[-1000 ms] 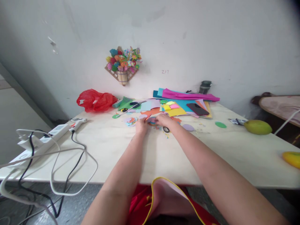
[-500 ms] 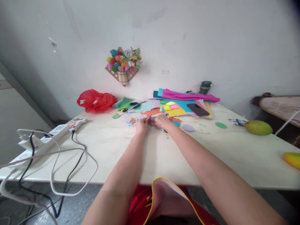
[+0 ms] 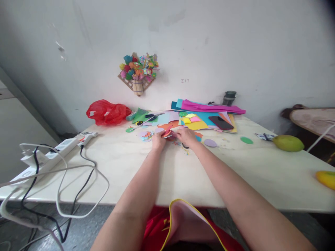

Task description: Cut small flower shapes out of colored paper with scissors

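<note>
My left hand (image 3: pixel 158 141) is closed at the middle of the table on a small orange-red paper piece (image 3: pixel 166 133), which looks folded or layered. Just to the right, my right hand (image 3: pixel 186 137) has its fingers pinched together at the right side of that piece; what they hold is too small to make out. Cut paper shapes (image 3: pixel 147 136) lie left of my left hand. An orange paper shape (image 3: pixel 199 134) and a lilac paper oval (image 3: pixel 210 143) are right of my right hand. Small scraps (image 3: pixel 186 152) lie below it.
Behind my hands are scissors (image 3: pixel 151 117), coloured paper sheets (image 3: pixel 199 124), a phone (image 3: pixel 221 122) and a red plastic bag (image 3: pixel 108 112). Cables and a power strip (image 3: pixel 56 153) occupy the left side. A green oval (image 3: pixel 246 140) and a green mango (image 3: pixel 288 143) lie right.
My right hand has shifted slightly right, away from my left hand. The orange-red paper piece now shows more plainly between them.
</note>
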A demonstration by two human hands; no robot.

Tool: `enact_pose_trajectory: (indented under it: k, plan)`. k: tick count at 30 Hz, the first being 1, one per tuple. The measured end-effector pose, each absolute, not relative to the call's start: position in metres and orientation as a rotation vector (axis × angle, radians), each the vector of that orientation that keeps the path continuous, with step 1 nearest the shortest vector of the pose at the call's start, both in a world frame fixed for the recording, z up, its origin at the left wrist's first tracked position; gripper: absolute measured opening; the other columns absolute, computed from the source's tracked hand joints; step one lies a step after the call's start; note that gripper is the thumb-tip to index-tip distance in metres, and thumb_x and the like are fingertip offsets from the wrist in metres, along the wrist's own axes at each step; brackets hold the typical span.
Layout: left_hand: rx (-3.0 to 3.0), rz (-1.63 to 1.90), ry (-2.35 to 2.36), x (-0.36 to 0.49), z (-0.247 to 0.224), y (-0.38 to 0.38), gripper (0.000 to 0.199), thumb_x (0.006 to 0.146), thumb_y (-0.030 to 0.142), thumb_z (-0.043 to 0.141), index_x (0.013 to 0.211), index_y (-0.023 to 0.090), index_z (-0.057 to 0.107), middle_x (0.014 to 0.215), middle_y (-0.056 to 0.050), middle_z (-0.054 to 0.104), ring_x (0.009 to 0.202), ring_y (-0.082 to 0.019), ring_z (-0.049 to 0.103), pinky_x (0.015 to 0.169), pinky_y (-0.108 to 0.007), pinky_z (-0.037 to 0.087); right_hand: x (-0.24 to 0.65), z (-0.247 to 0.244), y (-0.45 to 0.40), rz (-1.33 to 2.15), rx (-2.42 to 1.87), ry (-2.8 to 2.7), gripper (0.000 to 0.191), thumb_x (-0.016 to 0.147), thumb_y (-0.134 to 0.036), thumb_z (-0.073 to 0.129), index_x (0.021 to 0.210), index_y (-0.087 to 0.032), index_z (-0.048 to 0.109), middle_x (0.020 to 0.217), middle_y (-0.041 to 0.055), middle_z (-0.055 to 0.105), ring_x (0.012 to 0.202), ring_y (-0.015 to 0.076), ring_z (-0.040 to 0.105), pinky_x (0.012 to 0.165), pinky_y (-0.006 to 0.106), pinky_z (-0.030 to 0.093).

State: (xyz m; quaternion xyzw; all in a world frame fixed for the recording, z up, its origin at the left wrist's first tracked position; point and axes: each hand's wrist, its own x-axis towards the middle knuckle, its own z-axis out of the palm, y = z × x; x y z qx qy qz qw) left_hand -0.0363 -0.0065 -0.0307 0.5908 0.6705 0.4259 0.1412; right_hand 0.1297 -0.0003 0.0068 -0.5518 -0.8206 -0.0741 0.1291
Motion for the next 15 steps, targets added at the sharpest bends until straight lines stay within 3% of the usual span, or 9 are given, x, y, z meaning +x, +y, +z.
enact_pose_trajectory:
  k: [6, 10, 15]
  plan:
    - [1.754, 1.207, 1.931, -0.037, -0.035, -0.003, 0.059, 0.074, -0.009, 0.061, 0.124, 0.017, 0.081, 0.127, -0.012, 0.079, 0.129, -0.03, 0.07, 0.116, -0.037, 0.049, 0.138, -0.011, 0.01, -0.173, -1.673, -2.003, 0.033, 0.105, -0.025, 0.05, 0.105, -0.019, 0.082, 0.106, 0.0133, 0.081, 0.098, 0.0252, 0.07, 0.073, 0.03, 0.041]
    - [1.792, 1.179, 1.916, -0.038, -0.038, 0.0, 0.058, 0.074, -0.008, 0.061, 0.122, 0.018, 0.082, 0.136, -0.012, 0.075, 0.135, -0.031, 0.066, 0.12, -0.04, 0.045, 0.142, -0.018, 0.013, -0.225, -1.49, -1.98, 0.034, 0.103, -0.018, 0.048, 0.108, -0.019, 0.082, 0.111, 0.0132, 0.081, 0.106, 0.0265, 0.068, 0.084, 0.032, 0.047]
    - [1.705, 1.228, 1.964, -0.041, -0.041, 0.004, 0.06, 0.074, -0.008, 0.061, 0.126, 0.017, 0.078, 0.149, -0.015, 0.066, 0.142, -0.031, 0.06, 0.123, -0.042, 0.042, 0.141, -0.019, 0.008, -0.106, -1.389, -2.205, 0.032, 0.092, -0.016, 0.062, 0.117, -0.019, 0.082, 0.122, 0.0134, 0.079, 0.119, 0.0295, 0.065, 0.098, 0.037, 0.051]
